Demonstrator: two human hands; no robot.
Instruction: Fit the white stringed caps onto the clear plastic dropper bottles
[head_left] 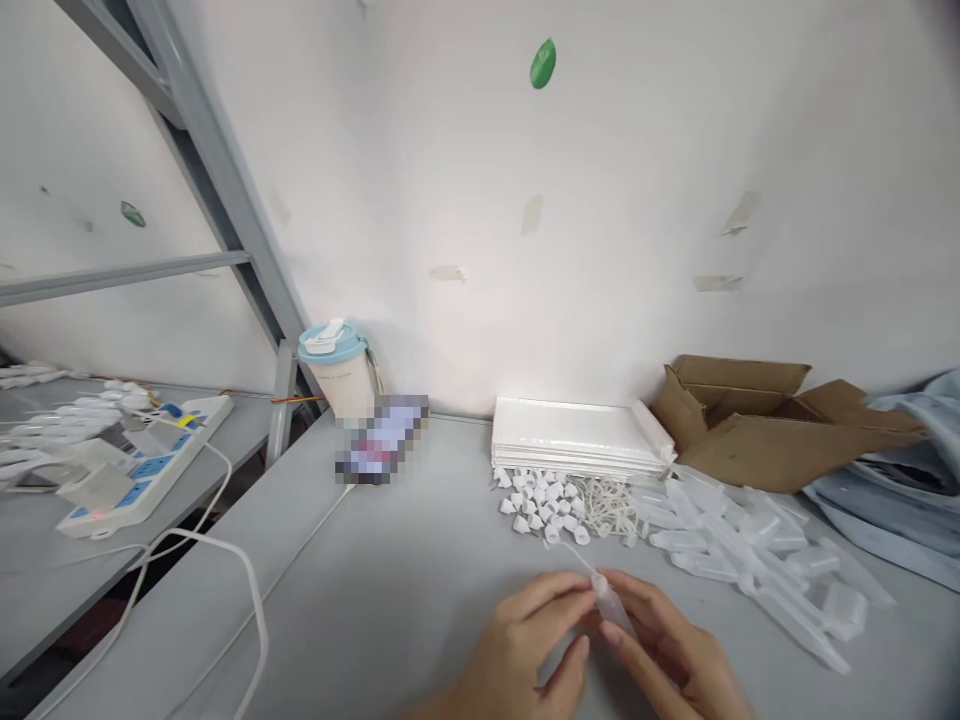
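Observation:
My right hand (671, 640) is wrapped around a small translucent plastic bottle (613, 608), which tilts up and to the left. At the bottle's neck, the fingertips of my left hand (521, 640) close in from the other side, while its thumb stays lower. A thin white strand (577, 553) sticks out from the bottle's top. Just beyond my hands lie a pile of small white caps (541, 500) and a heap of thin pale cords or loops (609, 508). More translucent bottles (720, 540) are scattered on the right.
Stacked white flat packs (574, 432) and an open cardboard box (787, 445) stand by the wall. To the left are a lidded cup (345, 385), a phone (382, 440) on a cable, and a power strip (154, 465). Grey-blue fabric (892, 510) lies at far right.

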